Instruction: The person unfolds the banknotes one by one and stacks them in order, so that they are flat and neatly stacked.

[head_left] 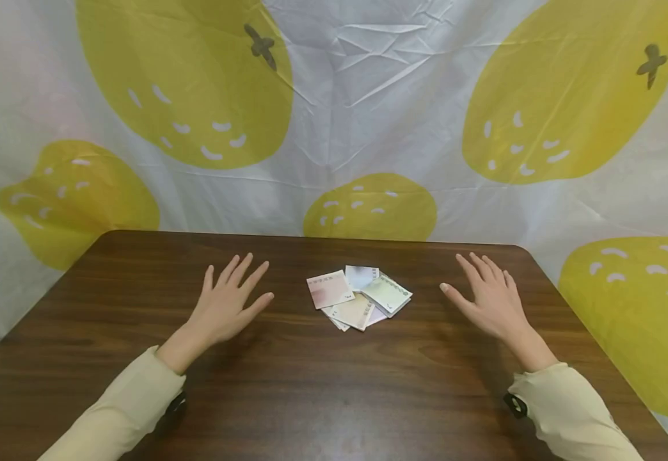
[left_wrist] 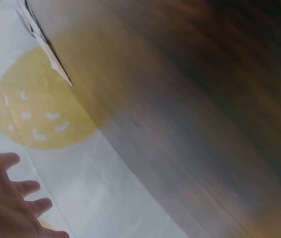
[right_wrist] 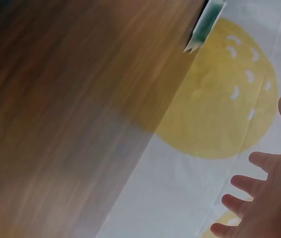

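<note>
Loosely overlapped, a small pile of paper notes (head_left: pixel 354 311) lies on the dark table (head_left: pixel 334 390), closer to its far edge than to the near side of the head view. The left hand (head_left: pixel 227 307) and the right hand (head_left: pixel 491 306) are to either side of it, fingers straight and spread, holding nothing and well apart from the paper. Each note should be light and thin, likely to crease under a hard pinch, and smooth enough to slide over its neighbours. The pink note (head_left: pixel 330 289) lies on top at the left, its outer edge free, so that seems a good place for a light pinch. The green note (head_left: pixel 388 292), at the right, shows another layer beneath it, so its outer corner may bring up more than one. Wood shows between each hand and the pile, giving room to come in from both sides; behind the far edge, the hanging cloth (head_left: pixel 368 128) would limit a forward sweep.
</note>
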Tool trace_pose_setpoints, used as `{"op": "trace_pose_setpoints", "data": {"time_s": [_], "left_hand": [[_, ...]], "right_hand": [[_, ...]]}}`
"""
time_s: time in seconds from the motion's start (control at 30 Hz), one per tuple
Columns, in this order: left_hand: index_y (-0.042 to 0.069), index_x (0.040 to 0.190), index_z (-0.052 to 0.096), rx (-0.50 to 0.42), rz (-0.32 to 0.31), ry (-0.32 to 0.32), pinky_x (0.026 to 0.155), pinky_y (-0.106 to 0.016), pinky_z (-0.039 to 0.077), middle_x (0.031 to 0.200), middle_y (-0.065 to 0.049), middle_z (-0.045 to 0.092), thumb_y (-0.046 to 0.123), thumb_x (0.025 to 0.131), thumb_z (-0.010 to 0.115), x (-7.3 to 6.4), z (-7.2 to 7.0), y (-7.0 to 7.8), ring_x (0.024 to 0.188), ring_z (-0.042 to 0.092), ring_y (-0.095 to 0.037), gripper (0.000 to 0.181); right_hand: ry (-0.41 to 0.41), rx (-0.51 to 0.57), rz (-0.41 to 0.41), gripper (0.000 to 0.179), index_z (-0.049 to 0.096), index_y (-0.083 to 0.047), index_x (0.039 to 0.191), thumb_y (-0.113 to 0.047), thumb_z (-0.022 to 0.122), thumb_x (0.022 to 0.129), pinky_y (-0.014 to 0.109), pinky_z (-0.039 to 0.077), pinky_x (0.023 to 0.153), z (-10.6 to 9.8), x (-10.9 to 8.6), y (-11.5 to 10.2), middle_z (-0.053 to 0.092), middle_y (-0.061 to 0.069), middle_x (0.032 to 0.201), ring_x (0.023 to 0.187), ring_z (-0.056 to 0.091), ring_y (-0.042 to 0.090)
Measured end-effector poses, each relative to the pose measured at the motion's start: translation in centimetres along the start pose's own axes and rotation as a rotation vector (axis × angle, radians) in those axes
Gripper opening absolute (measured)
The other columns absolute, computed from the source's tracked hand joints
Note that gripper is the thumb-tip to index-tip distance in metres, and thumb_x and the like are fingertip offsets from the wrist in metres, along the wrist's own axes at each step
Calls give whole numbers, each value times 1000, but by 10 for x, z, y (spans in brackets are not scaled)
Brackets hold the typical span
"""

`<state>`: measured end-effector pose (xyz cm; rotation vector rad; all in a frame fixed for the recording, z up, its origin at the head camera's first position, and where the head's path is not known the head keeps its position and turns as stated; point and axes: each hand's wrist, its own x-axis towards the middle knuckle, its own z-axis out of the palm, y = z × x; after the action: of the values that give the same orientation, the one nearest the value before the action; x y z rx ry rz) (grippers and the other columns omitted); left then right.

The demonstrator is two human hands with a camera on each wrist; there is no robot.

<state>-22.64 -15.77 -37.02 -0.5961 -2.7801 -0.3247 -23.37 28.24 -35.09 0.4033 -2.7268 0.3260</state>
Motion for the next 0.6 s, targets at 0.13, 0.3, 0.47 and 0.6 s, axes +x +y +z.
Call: {"op": "trace_pose_setpoints", "data": {"time_s": [0.13, 0.3, 0.47, 0.6], "left_hand": [[16, 137, 31, -40, 10, 19, 94, -58, 10, 138, -13, 28, 52, 90, 34, 4, -2, 6, 125, 24, -31, 59], [14, 134, 38, -94, 33, 62, 88, -51, 29, 126, -13, 45, 46, 91, 37, 8, -1, 11, 109, 43, -32, 53], [14, 131, 42, -175, 10, 70, 79, -49, 38, 117, -13, 51, 45, 91, 37, 11, 2, 14, 103, 48, -32, 51], [12, 129, 44, -235, -21, 54, 79, -48, 39, 113, -13, 53, 46, 91, 36, 14, 5, 16, 103, 49, -31, 51]], "right_hand": [[56, 41, -29, 62, 35, -8, 134, -47, 46, 87, 59, 18, 89, 5, 6, -8, 33, 21, 132, 120, 25, 39], [99, 128, -26, 55, 41, -5, 130, -42, 46, 88, 58, 27, 82, 13, 13, -20, 40, 19, 128, 115, 33, 39], [71, 267, 14, 52, 42, -4, 128, -40, 44, 90, 54, 30, 83, 21, 18, -31, 46, 19, 122, 111, 37, 37], [54, 375, 37, 47, 46, -3, 124, -36, 45, 91, 49, 33, 82, 27, 24, -37, 53, 18, 112, 105, 44, 34]]}}
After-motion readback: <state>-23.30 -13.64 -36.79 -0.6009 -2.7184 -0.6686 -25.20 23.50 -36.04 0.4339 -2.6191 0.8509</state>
